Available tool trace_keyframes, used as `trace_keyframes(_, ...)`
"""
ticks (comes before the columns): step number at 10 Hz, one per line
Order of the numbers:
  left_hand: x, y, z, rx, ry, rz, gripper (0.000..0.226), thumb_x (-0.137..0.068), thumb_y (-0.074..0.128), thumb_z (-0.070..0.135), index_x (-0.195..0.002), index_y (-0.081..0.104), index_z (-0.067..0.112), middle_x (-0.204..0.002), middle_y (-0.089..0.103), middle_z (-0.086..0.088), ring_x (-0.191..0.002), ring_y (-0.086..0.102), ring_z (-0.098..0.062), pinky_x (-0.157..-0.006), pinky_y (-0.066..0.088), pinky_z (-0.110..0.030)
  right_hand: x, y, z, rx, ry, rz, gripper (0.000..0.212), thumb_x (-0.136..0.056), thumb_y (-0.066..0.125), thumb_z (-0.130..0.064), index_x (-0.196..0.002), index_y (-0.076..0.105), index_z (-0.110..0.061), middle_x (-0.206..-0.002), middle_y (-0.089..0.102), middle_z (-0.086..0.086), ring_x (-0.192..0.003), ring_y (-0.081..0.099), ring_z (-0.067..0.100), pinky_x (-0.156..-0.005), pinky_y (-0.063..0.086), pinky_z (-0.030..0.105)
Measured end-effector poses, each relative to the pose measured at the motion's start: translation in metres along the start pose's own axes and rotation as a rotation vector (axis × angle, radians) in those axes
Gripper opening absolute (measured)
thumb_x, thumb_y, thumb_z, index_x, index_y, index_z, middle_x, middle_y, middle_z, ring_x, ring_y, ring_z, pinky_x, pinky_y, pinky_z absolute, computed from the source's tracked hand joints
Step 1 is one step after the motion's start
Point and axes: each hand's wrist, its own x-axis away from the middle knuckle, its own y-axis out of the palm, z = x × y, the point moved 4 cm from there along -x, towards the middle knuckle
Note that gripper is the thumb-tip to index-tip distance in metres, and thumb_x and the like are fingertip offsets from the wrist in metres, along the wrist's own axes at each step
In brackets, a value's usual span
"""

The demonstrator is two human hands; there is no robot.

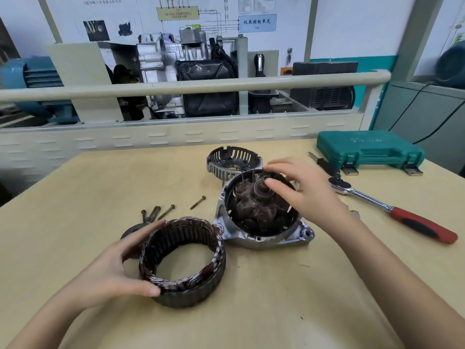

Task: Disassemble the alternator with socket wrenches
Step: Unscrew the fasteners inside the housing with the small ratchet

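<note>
Your left hand (118, 268) curls round the stator ring (182, 261), lower centre of the frame, thumb on its near rim. Your right hand (309, 190) hovers loosely spread above the rotor (259, 205) in the alternator housing (261, 210), centre frame; whether its fingertips touch the shaft is unclear.

Beige workbench (100, 177) near; beyond its rail (191, 85), a cutaway engine display (176, 71); wall diagram board (176, 18) far; teal-banded wall (352, 59) right.

Bare tan wooden tabletop (75, 187) lies open leftward — brass-coloured long bolts (161, 212) and red-handled chrome ratchet wrench (392, 210) flank the centre.
</note>
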Motion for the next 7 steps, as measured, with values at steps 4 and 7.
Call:
trace_keyframes(4,-0.03,0.001,-0.011,0.097,-0.024,0.139,0.094,-0.032,0.083,0.04,-0.117,0.042,0.043,-0.126,0.047,0.024,-0.111,0.047,0.018,-0.087,0.037,0.0,-0.017,0.018,-0.013,0.15,0.032,-0.034,0.02,-0.088,0.058,-0.031,-0.097,0.068,-0.016,-0.092,0.069,0.001,-0.09,0.06,0.021,-0.08,0.049,0.039)
trace_keyframes(7,-0.031,-0.001,-0.003,-0.013,-0.076,0.104,0.101,-0.039,0.076,0.052,-0.127,0.028,0.043,-0.138,0.035,0.02,-0.125,0.036,0.008,-0.101,0.028,-0.014,-0.007,-0.01,-0.024,-0.051,0.134,0.049,0.052,-0.087,0.055,-0.038,-0.134,0.044,-0.02,-0.123,0.055,-0.006,-0.11,0.053,0.011,-0.095,0.044,0.031)
